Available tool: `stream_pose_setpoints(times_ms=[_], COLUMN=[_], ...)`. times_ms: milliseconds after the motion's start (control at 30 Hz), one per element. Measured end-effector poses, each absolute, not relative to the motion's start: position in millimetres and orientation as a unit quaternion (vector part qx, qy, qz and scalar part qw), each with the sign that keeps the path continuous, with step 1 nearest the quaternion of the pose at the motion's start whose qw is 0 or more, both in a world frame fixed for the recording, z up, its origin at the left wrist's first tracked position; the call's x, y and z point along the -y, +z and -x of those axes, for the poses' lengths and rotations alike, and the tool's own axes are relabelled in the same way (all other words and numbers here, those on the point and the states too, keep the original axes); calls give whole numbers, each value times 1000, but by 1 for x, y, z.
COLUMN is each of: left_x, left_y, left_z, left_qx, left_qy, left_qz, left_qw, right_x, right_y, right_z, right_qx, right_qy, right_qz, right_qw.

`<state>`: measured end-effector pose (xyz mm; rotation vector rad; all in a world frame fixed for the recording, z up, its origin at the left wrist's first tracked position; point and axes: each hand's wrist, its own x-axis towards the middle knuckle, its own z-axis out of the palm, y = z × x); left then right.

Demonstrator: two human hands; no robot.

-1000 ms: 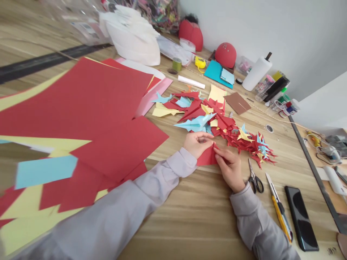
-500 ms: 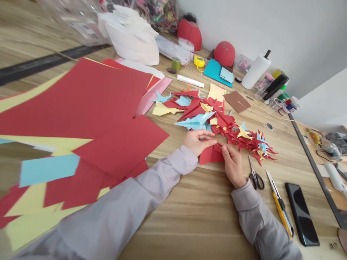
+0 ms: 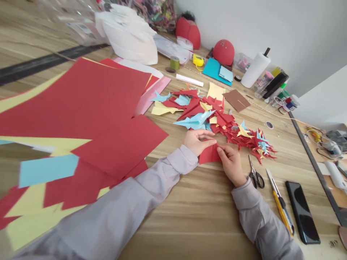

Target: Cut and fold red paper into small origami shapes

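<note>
A small red paper piece point(image 3: 209, 154) with a crease is held between both hands above the wooden table. My left hand point(image 3: 197, 142) pinches its upper edge between thumb and fingers. On the paper's right side, the thumb and forefinger of my right hand point(image 3: 231, 162) close on it. Just beyond the hands lies a heap of folded red, yellow and blue paper shapes point(image 3: 230, 134), with a light blue folded piece point(image 3: 195, 120) nearest my left hand.
Large red sheets point(image 3: 108, 97) and a blue piece point(image 3: 48, 169) spread at left. Scissors point(image 3: 256, 175), a yellow cutter point(image 3: 280, 206) and a black phone point(image 3: 302, 213) lie at right. A white roll point(image 3: 255, 70) stands at the back.
My right hand has shifted slightly left along the red paper, and its grip is now nearer my left hand. The left hand has stayed in place.
</note>
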<state>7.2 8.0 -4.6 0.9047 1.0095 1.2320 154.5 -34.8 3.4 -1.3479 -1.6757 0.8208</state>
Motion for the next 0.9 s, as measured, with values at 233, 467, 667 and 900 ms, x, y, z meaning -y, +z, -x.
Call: stream_pose_setpoints(times_ms=[233, 467, 667, 900], left_x=[-7, -7, -7, -7], left_y=[-2, -1, 0, 0], left_z=[-7, -7, -7, -7], left_qx=[-439, -437, -436, -438], left_qy=[531, 532, 529, 525], left_qz=[-424, -421, -415, -421], left_qw=[588, 591, 598, 596], right_x=[35, 35, 35, 34], right_y=[4, 5, 5, 5], right_z=[-153, -154, -154, -154], right_qx=[644, 645, 647, 645], right_qy=[339, 338, 351, 355], right_qz=[548, 557, 546, 545], right_qw=[413, 400, 400, 401])
